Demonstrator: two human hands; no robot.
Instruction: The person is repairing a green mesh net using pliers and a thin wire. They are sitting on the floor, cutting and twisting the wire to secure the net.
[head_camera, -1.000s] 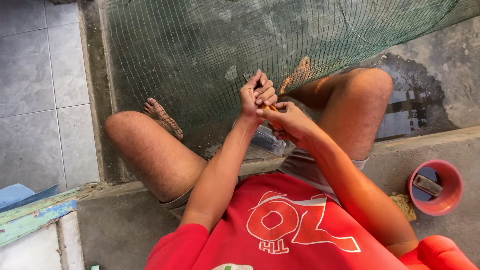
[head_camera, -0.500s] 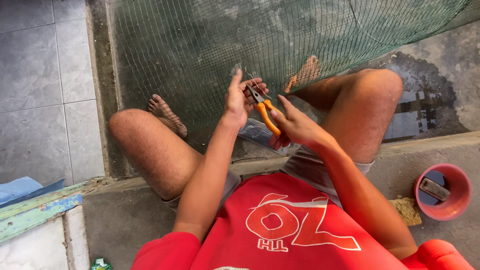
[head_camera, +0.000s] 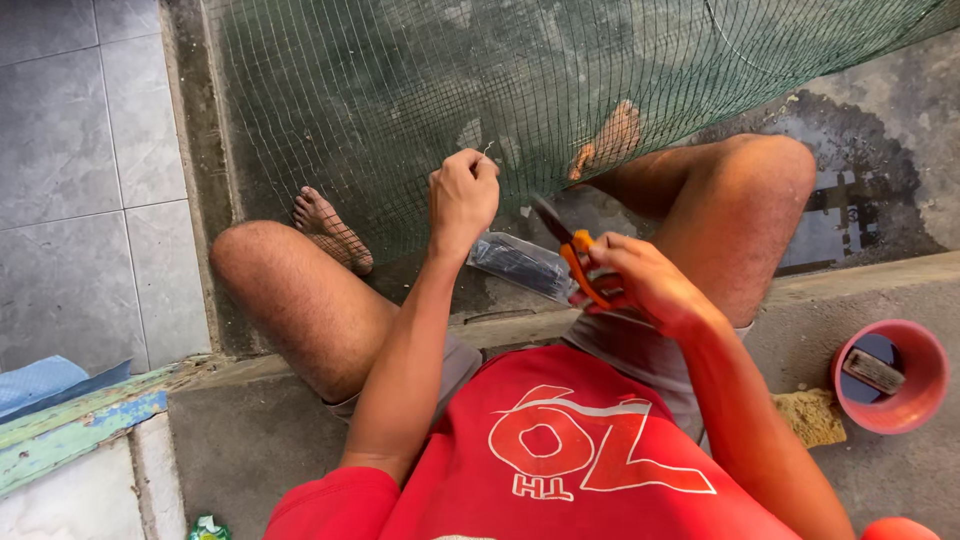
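Note:
I sit on a concrete step with a green wire mesh (head_camera: 420, 90) spread over my legs and feet. My left hand (head_camera: 462, 195) is raised against the mesh, fingers pinched on a short piece of thin wire at its surface. My right hand (head_camera: 640, 280) has drawn back toward my body and grips orange-handled pliers (head_camera: 568, 248), jaws pointing up-left toward the mesh. A dark packet in clear plastic (head_camera: 520, 265) lies on the ground between my knees, just below both hands.
A red bowl (head_camera: 905, 385) holding a small tool stands on the step at right, next to a yellowish sponge (head_camera: 812, 415). A puddle (head_camera: 850, 215) lies beyond my right knee. Grey floor tiles (head_camera: 90, 150) and a painted plank (head_camera: 80, 430) are at left.
Both hands were together at the mesh, working the pliers. They have parted: the right hand pulled the pliers back toward me, and the left stayed up, pinching the wire.

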